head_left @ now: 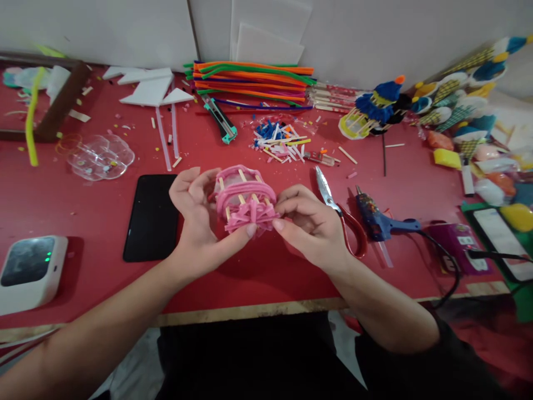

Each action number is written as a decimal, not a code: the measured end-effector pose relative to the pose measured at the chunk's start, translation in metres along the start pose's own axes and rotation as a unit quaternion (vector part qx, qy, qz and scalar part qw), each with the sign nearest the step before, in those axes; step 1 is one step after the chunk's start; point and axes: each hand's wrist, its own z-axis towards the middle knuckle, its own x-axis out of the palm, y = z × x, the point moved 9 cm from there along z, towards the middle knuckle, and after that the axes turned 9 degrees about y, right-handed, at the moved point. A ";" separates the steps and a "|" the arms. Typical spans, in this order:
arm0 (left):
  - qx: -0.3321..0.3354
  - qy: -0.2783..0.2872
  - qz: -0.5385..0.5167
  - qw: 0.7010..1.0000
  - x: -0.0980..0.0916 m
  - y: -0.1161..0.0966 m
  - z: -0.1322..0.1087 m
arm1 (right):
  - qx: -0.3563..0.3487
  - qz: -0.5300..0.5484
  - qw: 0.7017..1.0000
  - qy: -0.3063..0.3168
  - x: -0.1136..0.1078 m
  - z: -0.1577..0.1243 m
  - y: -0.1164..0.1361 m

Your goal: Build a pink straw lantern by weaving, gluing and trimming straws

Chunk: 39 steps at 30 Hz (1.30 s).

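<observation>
Between my two hands, above the red table, is a small pink craft piece built of pale wooden sticks and pink fuzzy bands, with a tuft of pink strips at its near end. My left hand grips it from the left, thumb pressed on the pink tuft and fingers behind. My right hand pinches the tuft's right edge between thumb and fingers. A black phone lies beside my left hand. Just right of my right hand are red-handled scissors, blades pointing away.
A blue glue gun with a black cable lies at the right. Behind are a utility knife, cut bits and pipe cleaners. A white device stands left. Finished blue-topped crafts stand back right.
</observation>
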 end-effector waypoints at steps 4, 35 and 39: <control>-0.029 0.056 -0.064 0.996 0.008 0.000 0.003 | -0.003 -0.001 1.000 -0.001 -0.001 0.000 0.001; -0.021 0.043 0.103 0.994 0.004 -0.007 0.000 | -0.024 -0.088 0.996 -0.011 -0.002 -0.001 0.010; 0.003 0.043 0.099 0.994 0.004 -0.010 0.000 | -0.040 -0.097 0.994 -0.008 -0.001 0.000 0.011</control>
